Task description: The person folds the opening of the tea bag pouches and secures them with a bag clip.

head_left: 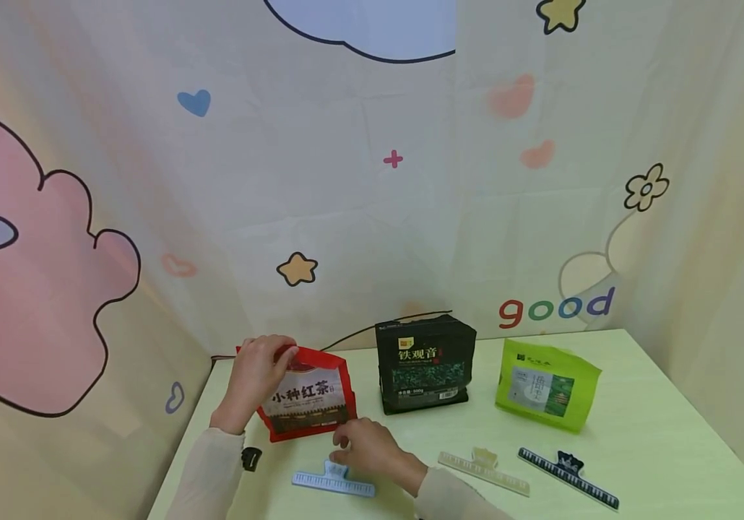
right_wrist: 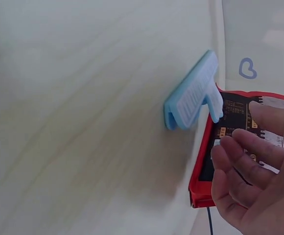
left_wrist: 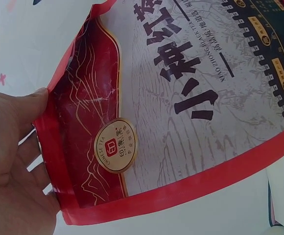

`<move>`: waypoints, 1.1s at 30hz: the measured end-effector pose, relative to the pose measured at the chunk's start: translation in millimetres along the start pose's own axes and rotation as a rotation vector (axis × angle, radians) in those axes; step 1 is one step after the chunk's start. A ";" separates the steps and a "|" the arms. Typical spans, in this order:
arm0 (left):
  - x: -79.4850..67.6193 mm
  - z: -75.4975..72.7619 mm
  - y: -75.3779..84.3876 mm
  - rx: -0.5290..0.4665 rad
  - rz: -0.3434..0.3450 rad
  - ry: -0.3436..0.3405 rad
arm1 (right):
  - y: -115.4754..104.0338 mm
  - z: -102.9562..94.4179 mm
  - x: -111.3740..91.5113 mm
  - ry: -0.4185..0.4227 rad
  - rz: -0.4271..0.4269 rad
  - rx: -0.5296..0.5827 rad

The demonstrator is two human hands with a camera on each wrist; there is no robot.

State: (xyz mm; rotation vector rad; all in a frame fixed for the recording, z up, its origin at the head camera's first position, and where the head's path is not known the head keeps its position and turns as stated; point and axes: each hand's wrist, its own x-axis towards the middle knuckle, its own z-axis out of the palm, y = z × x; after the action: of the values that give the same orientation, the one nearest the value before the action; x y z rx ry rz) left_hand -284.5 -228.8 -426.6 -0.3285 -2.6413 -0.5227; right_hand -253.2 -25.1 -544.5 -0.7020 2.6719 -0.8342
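A red and white tea bag (head_left: 307,396) stands at the left of the table. My left hand (head_left: 256,375) pinches its top edge, thumb on the printed front and fingers behind, as the left wrist view shows on the bag's red border (left_wrist: 49,142). In front of the bag lies a light blue clip (head_left: 333,482) with a ruler-like bar and a raised handle. Just above that clip is my right hand (head_left: 372,449), its fingers loosely bent and nothing between them. From the right wrist, the blue clip (right_wrist: 193,95) appears apart from the fingertips (right_wrist: 226,142).
A black tea bag (head_left: 425,367) stands at the back middle, and a green tea bag (head_left: 547,386) leans to its right. A beige clip (head_left: 485,471) and a black clip (head_left: 567,477) lie at the front right. A printed curtain hangs behind the table.
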 end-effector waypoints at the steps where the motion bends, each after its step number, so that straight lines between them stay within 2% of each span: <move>1: 0.0 0.3 -0.2 0.001 0.006 0.004 | 0.0 1.2 0.3 -0.005 0.014 0.003; 4: -0.1 1.0 -0.8 -0.001 0.016 0.013 | 0.5 4.7 1.2 -0.013 0.040 0.012; 22: -2.3 1.6 -2.2 -0.006 0.018 0.019 | 6.4 19.4 1.8 -0.021 0.067 -0.029; 33: -4.0 -0.9 0.1 -0.012 -0.002 0.014 | 5.5 20.4 0.7 -0.026 0.045 0.046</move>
State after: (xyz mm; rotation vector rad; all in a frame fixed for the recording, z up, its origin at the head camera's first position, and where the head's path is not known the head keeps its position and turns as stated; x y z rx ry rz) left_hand -280.7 -229.6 -427.6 -0.3247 -2.6262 -0.5398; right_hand -248.2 -31.1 -564.2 -0.6350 2.6269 -0.8659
